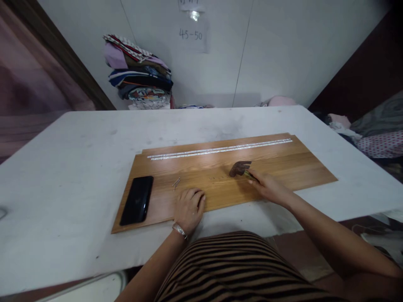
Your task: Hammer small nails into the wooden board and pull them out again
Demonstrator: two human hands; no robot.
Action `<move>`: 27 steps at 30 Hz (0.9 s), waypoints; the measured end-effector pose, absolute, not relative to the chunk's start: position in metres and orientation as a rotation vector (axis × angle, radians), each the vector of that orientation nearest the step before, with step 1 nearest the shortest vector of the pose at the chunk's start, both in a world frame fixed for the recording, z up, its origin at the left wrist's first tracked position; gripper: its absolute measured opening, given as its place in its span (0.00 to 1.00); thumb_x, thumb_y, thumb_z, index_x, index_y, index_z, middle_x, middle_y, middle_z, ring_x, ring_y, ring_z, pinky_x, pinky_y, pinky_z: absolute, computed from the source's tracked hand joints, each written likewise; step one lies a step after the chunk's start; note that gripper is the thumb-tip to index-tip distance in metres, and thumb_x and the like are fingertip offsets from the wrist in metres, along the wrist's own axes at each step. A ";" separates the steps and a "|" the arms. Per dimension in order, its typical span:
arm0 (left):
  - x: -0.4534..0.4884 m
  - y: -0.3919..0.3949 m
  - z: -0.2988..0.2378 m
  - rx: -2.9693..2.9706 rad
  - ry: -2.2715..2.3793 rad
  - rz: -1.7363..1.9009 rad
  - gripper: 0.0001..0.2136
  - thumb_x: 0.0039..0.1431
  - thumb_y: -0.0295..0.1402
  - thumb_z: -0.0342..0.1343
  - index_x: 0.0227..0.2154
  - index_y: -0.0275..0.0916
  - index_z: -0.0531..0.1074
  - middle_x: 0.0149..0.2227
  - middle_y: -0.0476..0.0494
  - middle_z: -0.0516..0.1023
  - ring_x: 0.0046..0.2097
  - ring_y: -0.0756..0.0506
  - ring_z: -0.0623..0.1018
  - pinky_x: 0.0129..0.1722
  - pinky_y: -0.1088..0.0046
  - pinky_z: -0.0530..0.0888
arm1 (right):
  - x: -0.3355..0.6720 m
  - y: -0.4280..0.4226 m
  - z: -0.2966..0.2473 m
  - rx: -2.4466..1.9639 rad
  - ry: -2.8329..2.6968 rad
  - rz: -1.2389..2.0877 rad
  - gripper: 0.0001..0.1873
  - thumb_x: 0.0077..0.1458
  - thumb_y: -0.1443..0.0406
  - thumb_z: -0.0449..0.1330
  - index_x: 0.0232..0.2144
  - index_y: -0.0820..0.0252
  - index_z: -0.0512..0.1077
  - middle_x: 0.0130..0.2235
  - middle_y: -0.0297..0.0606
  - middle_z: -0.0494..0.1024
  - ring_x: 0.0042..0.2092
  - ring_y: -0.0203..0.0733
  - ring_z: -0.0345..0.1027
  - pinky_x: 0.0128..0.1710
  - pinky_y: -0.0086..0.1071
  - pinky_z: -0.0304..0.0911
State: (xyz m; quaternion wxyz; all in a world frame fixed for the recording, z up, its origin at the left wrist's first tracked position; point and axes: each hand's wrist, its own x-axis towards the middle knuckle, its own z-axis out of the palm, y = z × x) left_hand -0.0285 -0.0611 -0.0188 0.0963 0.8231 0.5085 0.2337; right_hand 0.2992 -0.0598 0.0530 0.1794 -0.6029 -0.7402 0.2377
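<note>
A long wooden board (283, 167) lies on the white table (78, 138). My left hand (188, 206) rests on the board's near edge with its fingers curled under, nothing visible in it. My right hand (267, 184) is closed around the handle of a small hammer (241, 168), whose dark head is blurred just above the board's middle. A few small nails (176, 183) lie on the board to the left of my left hand. A long shiny metal strip (220, 149) runs along the board's far edge.
A black phone (137, 199) lies on the board's left end. Folded clothes (138, 73) are stacked against the wall behind the table. More fabric lies on the right beyond the table edge (384, 142).
</note>
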 end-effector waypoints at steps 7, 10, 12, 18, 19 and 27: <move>-0.028 -0.061 -0.020 2.418 1.514 0.700 0.13 0.70 0.35 0.50 0.44 0.42 0.80 0.47 0.39 0.82 0.50 0.39 0.77 0.50 0.57 0.73 | 0.300 -0.061 0.055 -1.707 -2.104 0.667 0.25 0.65 0.62 0.54 0.62 0.53 0.71 0.53 0.45 0.83 0.50 0.54 0.80 0.50 0.46 0.74; -0.028 -0.061 -0.020 2.421 1.513 0.705 0.13 0.70 0.35 0.49 0.44 0.42 0.80 0.47 0.39 0.82 0.50 0.39 0.77 0.51 0.56 0.73 | 0.300 -0.062 0.058 -1.699 -2.071 0.683 0.25 0.65 0.63 0.54 0.63 0.52 0.70 0.54 0.43 0.83 0.51 0.53 0.79 0.51 0.46 0.73; -0.027 -0.061 -0.020 2.425 1.510 0.705 0.13 0.70 0.35 0.49 0.44 0.42 0.80 0.46 0.39 0.82 0.50 0.39 0.77 0.51 0.56 0.73 | 0.301 -0.062 0.057 -1.714 -2.055 0.696 0.25 0.66 0.62 0.53 0.63 0.53 0.70 0.54 0.44 0.83 0.51 0.54 0.79 0.51 0.47 0.73; -0.027 -0.061 -0.018 2.433 1.504 0.710 0.12 0.70 0.34 0.50 0.44 0.41 0.80 0.46 0.40 0.82 0.49 0.39 0.77 0.51 0.57 0.73 | 0.300 -0.060 0.052 -1.736 -2.110 0.658 0.25 0.65 0.62 0.54 0.62 0.54 0.71 0.51 0.46 0.84 0.48 0.54 0.80 0.48 0.46 0.74; -0.027 -0.061 -0.018 2.434 1.504 0.713 0.12 0.70 0.34 0.50 0.44 0.41 0.80 0.46 0.39 0.82 0.49 0.39 0.77 0.51 0.57 0.73 | 0.300 -0.060 0.053 -1.732 -2.117 0.649 0.24 0.65 0.62 0.54 0.62 0.54 0.71 0.51 0.45 0.84 0.48 0.54 0.80 0.48 0.46 0.74; -0.027 -0.061 -0.020 2.423 1.514 0.705 0.13 0.70 0.34 0.50 0.44 0.42 0.80 0.46 0.40 0.82 0.50 0.39 0.77 0.51 0.56 0.72 | 0.300 -0.060 0.055 -1.738 -2.063 0.646 0.26 0.65 0.62 0.53 0.63 0.54 0.70 0.54 0.45 0.82 0.52 0.55 0.79 0.51 0.48 0.73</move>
